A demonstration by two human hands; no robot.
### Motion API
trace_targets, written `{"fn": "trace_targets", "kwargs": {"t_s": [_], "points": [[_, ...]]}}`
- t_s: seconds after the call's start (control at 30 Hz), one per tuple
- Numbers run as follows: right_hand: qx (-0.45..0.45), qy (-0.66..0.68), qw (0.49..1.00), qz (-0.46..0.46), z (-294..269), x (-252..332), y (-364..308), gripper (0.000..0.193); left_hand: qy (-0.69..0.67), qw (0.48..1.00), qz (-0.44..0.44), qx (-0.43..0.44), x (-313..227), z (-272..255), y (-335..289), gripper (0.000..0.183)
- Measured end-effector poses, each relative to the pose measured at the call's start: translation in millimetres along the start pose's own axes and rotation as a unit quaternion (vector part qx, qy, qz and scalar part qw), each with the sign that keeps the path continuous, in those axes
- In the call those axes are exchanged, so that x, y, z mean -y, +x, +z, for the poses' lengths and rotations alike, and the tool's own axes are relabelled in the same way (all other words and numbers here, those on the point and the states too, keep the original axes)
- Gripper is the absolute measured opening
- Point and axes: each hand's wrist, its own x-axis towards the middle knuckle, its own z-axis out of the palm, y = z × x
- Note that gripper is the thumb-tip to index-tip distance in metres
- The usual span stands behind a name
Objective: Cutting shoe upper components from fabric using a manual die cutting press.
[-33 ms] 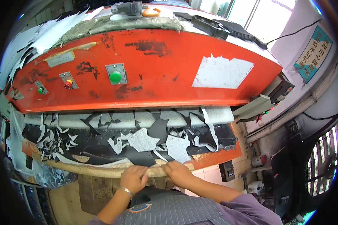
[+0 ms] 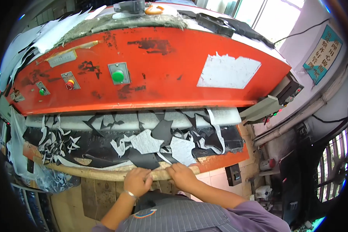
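Observation:
Side by side at the front of a large orange press machine (image 2: 143, 96), both my hands rest on a long tan rail (image 2: 100, 174). My left hand (image 2: 137, 182) is closed over the rail, its fingers curled on the top. To its right, my right hand (image 2: 182, 178) grips the same rail, with fingertips bent over it. Just beyond them on the black bed (image 2: 104, 144) lie cut sheet pieces: a dark piece (image 2: 144, 158), a pale grey piece (image 2: 147, 141), another pale grey piece (image 2: 183, 150) and a black piece (image 2: 162, 131).
Thin scrap strips (image 2: 58, 145) pile up at the bed's left. A white slab (image 2: 77, 123) runs under the machine's front. Its panel carries a green button (image 2: 118, 76) and a red knob (image 2: 69, 84). A plastic bag (image 2: 52, 179) hangs at left; a black box (image 2: 233, 175) sits right.
The view has shifted very slightly, so the machine sits a little higher. My hands keep their hold on the rail, and the pieces lie where they were.

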Motion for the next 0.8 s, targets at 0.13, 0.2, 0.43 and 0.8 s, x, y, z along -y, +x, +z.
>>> {"fn": "trace_targets", "kwargs": {"t_s": [0.13,0.2,0.43,0.8], "points": [[-0.027,0.007,0.999,0.015,-5,6,1,0.041,0.030,0.999,0.001,-0.027,7,15,1,0.014],[-0.044,0.003,0.999,0.016,1,6,-9,0.037,0.038,0.998,0.006,-0.039,9,23,-4,0.012],[0.070,0.098,0.990,0.079,-43,-49,-27,0.045,0.075,0.989,-0.042,0.122,5,12,-11,0.025],[-0.137,-0.008,0.980,0.143,-77,-189,40,0.062,-0.235,0.967,-0.005,0.101,-28,111,96,0.055]]}}
